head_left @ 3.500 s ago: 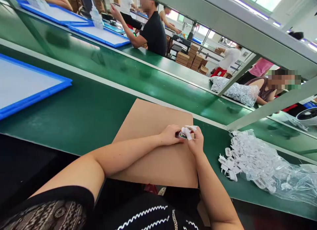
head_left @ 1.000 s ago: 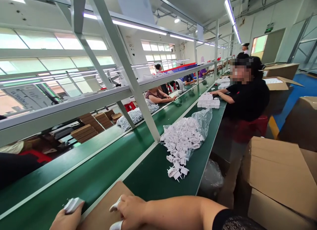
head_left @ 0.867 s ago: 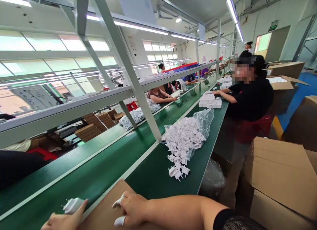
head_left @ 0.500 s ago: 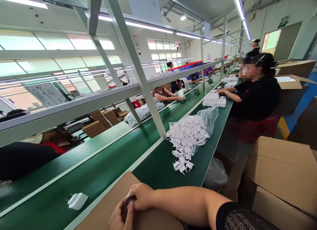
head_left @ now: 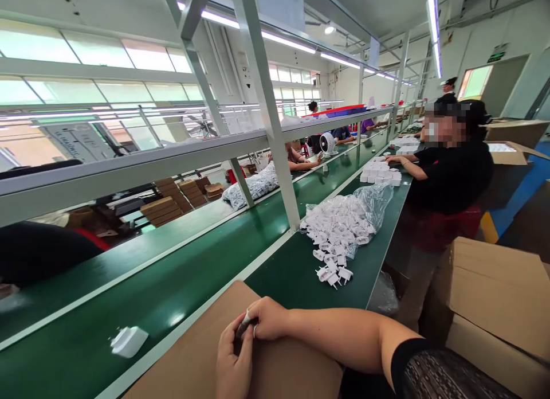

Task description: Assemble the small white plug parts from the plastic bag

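My left hand (head_left: 234, 353) and my right hand (head_left: 268, 319) meet over a brown cardboard sheet (head_left: 296, 373). The fingers of both are closed around one small item; a bit of white and a dark part show between them, but most of it is hidden. Off to the left, a white plug charger (head_left: 130, 341) with two pins lies on the green conveyor belt (head_left: 184, 290). Beyond my right forearm, a heap of white plug parts (head_left: 337, 221) spills from a clear plastic bag (head_left: 378, 201) onto the green tabletop (head_left: 287, 284).
A grey metal frame post (head_left: 270, 112) rises beside the belt. On the right, a co-worker in black (head_left: 455, 158) sits with hands near stacked white blocks (head_left: 380, 172). Cardboard boxes (head_left: 498, 290) stand at my right. Across the belt lies a filled plastic bag (head_left: 253, 187).
The view has shifted, so my hands and the heap appear farther right. Relative to the table, the charger on the belt has slid left. Both hands remain closed together.
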A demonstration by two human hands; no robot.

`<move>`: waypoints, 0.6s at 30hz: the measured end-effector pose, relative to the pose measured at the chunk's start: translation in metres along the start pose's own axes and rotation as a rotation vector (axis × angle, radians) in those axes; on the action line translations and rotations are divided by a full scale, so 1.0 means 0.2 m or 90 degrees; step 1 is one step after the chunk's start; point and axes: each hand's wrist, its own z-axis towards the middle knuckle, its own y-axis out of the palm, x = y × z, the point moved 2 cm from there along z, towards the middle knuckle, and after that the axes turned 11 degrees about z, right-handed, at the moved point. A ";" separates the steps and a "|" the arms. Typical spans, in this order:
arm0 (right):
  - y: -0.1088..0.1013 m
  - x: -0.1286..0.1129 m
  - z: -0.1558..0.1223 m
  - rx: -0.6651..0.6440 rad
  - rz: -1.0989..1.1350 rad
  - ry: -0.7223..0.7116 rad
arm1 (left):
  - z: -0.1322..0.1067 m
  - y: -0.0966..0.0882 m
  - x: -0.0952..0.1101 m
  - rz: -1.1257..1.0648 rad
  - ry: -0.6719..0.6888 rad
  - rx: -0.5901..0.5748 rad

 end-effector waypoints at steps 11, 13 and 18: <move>0.00 -0.01 0.00 0.017 0.018 0.020 | 0.02 0.01 -0.01 0.014 0.067 -0.005; 0.00 -0.01 0.00 0.017 0.017 0.016 | 0.03 0.02 -0.02 0.020 0.070 0.003; 0.00 -0.03 0.00 0.023 0.003 -0.002 | 0.04 0.02 -0.03 0.034 0.078 0.012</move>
